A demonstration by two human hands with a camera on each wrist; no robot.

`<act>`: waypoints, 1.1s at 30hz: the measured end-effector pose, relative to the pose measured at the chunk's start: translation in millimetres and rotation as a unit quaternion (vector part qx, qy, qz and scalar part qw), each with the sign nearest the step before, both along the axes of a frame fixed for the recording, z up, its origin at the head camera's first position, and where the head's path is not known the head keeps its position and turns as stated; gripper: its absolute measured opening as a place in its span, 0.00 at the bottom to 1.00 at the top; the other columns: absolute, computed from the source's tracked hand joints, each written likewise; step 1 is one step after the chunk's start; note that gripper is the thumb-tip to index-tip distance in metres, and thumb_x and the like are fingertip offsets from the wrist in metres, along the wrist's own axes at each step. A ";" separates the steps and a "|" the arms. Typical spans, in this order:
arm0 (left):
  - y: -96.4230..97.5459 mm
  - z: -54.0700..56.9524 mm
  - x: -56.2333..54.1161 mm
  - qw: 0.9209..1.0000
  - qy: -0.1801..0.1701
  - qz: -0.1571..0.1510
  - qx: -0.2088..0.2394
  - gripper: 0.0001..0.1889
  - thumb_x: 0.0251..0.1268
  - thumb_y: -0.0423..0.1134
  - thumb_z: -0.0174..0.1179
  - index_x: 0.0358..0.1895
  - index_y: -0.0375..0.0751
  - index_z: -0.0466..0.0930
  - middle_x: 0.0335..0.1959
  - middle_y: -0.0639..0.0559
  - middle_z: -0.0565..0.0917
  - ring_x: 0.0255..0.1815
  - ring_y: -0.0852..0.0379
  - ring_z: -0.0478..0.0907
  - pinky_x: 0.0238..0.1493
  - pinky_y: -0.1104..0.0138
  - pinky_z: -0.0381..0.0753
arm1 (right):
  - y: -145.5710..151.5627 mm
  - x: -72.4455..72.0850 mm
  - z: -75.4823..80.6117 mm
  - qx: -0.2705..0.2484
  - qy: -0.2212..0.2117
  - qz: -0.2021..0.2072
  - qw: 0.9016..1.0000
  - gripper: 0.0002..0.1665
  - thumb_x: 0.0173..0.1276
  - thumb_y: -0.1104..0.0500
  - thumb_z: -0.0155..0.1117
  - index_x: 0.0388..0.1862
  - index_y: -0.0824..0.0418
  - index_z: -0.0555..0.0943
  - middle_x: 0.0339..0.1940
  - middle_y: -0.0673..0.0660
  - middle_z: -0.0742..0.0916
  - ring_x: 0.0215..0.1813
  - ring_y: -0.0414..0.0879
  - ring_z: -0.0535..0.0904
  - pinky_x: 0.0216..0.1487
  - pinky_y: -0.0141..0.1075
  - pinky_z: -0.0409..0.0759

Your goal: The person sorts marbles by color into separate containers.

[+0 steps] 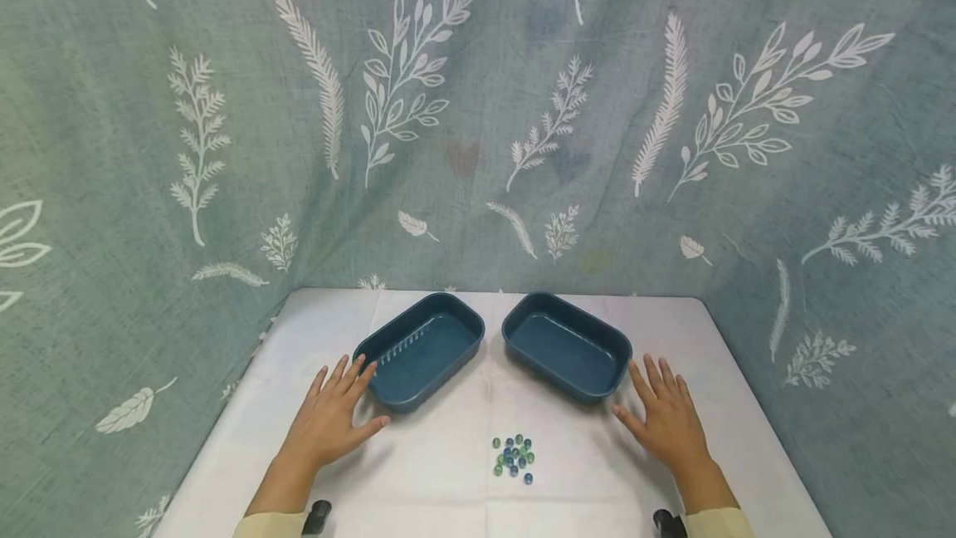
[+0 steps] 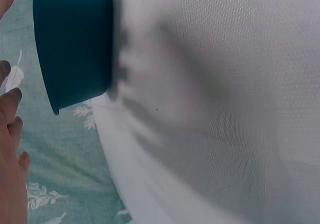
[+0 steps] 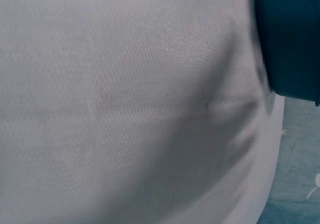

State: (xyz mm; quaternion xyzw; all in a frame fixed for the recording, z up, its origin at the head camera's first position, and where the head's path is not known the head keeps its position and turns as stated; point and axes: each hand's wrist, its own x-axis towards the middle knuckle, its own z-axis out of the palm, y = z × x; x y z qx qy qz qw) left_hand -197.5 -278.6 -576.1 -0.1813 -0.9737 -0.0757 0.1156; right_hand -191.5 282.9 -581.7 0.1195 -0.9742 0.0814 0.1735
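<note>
Marbles bunched mid-table, both hands unclenched

Blue and green, they cluster loosely midway between the left and right edges of the white table, nearer the person than either tray, a spot that probably suits both hands equally. Up toward the far edge, the left tray and the right tray lean their far ends together and splay their near ends outward, seemingly one per hand! The left hand is released, fingers spread, fingertips overlapping its tray's outer end in the head view; whether they touch, nobody can tell. The right hand, released too, fans its fingers just beside its tray's outer end. Shadows below suggest both hover.
</note>
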 end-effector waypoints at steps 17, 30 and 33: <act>-0.8 -3.9 -1.1 1.000 0.013 -0.011 -0.006 0.48 0.57 0.71 0.57 0.75 0.44 0.61 0.75 0.41 0.59 0.76 0.39 0.48 0.71 0.41 0.40 | -1.8 -1.7 4.5 -0.005 -0.029 0.000 1.000 0.51 0.63 0.34 0.63 0.77 0.56 0.59 0.76 0.66 0.61 0.78 0.60 0.44 0.74 0.55 0.36; -10.1 -27.2 -12.5 0.993 -0.034 0.065 0.096 0.41 0.67 0.64 0.54 0.76 0.44 0.57 0.75 0.34 0.56 0.74 0.31 0.49 0.70 0.41 0.46 | -6.9 8.1 -3.5 -0.071 -0.022 -0.003 0.997 0.47 0.65 0.41 0.65 0.76 0.59 0.60 0.73 0.68 0.66 0.74 0.64 0.56 0.67 0.60 0.59; -9.6 -33.4 -14.6 0.987 -0.040 0.087 0.132 0.42 0.68 0.66 0.50 0.77 0.44 0.55 0.74 0.34 0.57 0.73 0.31 0.52 0.68 0.40 0.50 | -13.0 11.3 -4.0 -0.099 -0.015 -0.014 0.995 0.45 0.65 0.45 0.67 0.75 0.60 0.62 0.71 0.67 0.69 0.71 0.64 0.61 0.65 0.60 0.62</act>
